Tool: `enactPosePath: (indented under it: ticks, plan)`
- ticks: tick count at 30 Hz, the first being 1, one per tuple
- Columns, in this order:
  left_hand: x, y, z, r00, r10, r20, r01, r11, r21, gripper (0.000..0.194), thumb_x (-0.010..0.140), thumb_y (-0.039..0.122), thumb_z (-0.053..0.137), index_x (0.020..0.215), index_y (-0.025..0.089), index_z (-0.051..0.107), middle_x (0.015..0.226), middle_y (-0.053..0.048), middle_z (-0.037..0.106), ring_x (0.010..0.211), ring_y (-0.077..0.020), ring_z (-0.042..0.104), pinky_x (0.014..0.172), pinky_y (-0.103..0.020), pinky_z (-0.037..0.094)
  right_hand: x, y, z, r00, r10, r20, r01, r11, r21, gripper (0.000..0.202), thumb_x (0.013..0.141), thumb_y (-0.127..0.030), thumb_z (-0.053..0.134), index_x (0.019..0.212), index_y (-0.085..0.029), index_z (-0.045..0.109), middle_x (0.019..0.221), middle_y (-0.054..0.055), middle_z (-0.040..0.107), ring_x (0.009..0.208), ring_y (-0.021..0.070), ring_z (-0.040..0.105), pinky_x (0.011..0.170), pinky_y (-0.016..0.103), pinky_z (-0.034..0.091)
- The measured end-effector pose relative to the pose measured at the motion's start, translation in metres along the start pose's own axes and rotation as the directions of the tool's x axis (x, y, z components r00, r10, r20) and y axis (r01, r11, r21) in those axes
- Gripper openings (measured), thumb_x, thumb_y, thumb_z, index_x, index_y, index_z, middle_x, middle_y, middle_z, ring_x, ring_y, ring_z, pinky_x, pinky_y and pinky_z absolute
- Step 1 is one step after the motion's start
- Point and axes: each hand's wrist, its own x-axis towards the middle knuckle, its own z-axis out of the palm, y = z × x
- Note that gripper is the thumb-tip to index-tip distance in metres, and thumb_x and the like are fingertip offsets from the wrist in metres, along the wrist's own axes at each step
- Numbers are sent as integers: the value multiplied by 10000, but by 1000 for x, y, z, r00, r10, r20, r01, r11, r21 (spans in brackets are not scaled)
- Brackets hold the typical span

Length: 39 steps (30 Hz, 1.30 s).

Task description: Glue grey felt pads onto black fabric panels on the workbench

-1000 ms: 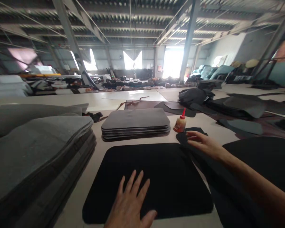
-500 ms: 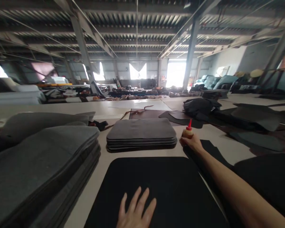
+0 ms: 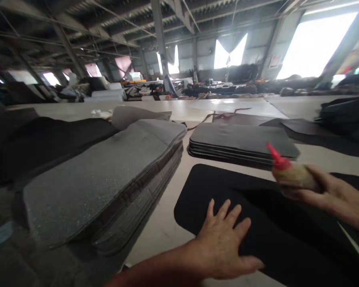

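Observation:
My left hand (image 3: 224, 239) lies flat on a black sheet (image 3: 209, 185) with rounded corners, its fingers spread. My right hand (image 3: 326, 195) is wrapped round a glue bottle (image 3: 296, 175) with a red nozzle, tilted with its tip pointing up and to the left. The bottle is raised above the far part of the black sheet and slightly blurred. Just beyond the sheet sits a neat stack of dark grey rounded pieces (image 3: 239, 139).
To the left stands a tall pile of large grey sheets (image 3: 107, 175). Dark cut pieces (image 3: 344, 123) lie at the far right. A brown strip (image 3: 215, 115) rests on the pale table (image 3: 155, 235) behind the stack. Windows and more tables are in the background.
My view has turned left. My right hand has lifted the glue bottle off the table beside the stack and tipped it over the black sheet. My left hand stays flat on the sheet.

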Motion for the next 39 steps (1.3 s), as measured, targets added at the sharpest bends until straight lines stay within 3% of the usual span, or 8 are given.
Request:
enactPosePath:
  ticks: [2,6,11,14,18,28,33,39]
  plan:
    - [-1,0,-1,1000,9,-4,-9,1000,-3,875,912,810,352,1560,222,352,1672,-170,241,1574,-369,57,1219,-714,-24,-8,-26,23,987,-55,151,49,998,47,625,790,-567,707,1308,-250,560,1095,77,722,955,330,701,776,388,593]
    - [-3,-1,-2,998,48,-35,-48,999,-2,849,940,766,364,1555,181,359,1667,-181,252,1566,-389,87,1236,-686,12,-9,-70,58,963,-174,205,153,981,115,625,764,-554,723,1270,-241,532,1130,87,701,970,328,695,783,390,585]
    - [-4,-1,-1,985,120,-124,-118,993,21,851,950,658,517,1605,205,216,1696,-123,191,1574,-365,33,1265,-633,43,0,-107,70,892,-270,362,232,962,146,530,753,-476,765,1182,-261,542,1030,27,687,891,261,683,738,343,572]
    - [-3,-3,1,984,116,-134,-120,993,-20,874,926,636,575,1597,193,232,1693,-132,196,1560,-364,144,1255,-573,222,4,-121,76,865,-322,385,262,944,200,493,763,-433,784,1185,-288,575,1061,-6,679,928,234,671,783,323,554]
    - [0,-6,4,985,125,-121,-124,992,11,882,915,631,587,1599,206,226,1666,-125,283,1501,-381,299,1197,-553,347,6,-130,90,875,-309,373,205,934,293,552,724,-412,816,1209,-298,576,1072,-24,670,943,220,662,800,307,548]
    - [2,-5,4,978,143,-153,-135,989,62,902,909,630,595,1605,216,199,1643,-97,340,1465,-396,351,1180,-543,368,3,-138,98,897,-290,332,191,934,301,583,679,-416,834,1179,-275,568,1079,-3,659,952,236,645,826,340,538]
    - [1,-7,5,968,169,-188,-166,986,30,933,919,610,595,1620,201,135,1645,-110,334,1456,-397,363,1174,-531,374,-1,-139,93,884,-263,386,175,953,248,464,756,-447,773,1108,-267,529,918,-20,646,795,207,637,673,315,536]
    - [2,-7,6,970,161,-182,-160,987,22,794,919,616,588,1561,227,329,1494,-86,536,1389,-370,456,1156,-499,393,-8,-138,88,863,-338,376,254,933,256,409,808,-413,745,1148,-285,556,993,-14,650,860,205,648,710,311,542]
